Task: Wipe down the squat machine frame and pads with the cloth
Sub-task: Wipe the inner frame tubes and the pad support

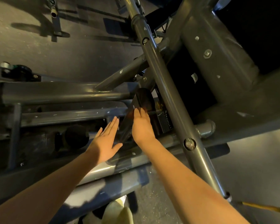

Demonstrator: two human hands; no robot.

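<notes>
Bare forearms — bare hands

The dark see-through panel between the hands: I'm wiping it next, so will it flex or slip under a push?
The dark panel looks thin, glossy and translucent, so it would probably bow under firm pressure and feel slick. It sits among the grey frame tubes, so it is likely fixed, not liftable.

Your left hand lies flat, fingers straight, just beside a dark panel inside the grey frame. Your right hand reaches in, fingertips touching that panel.
</notes>
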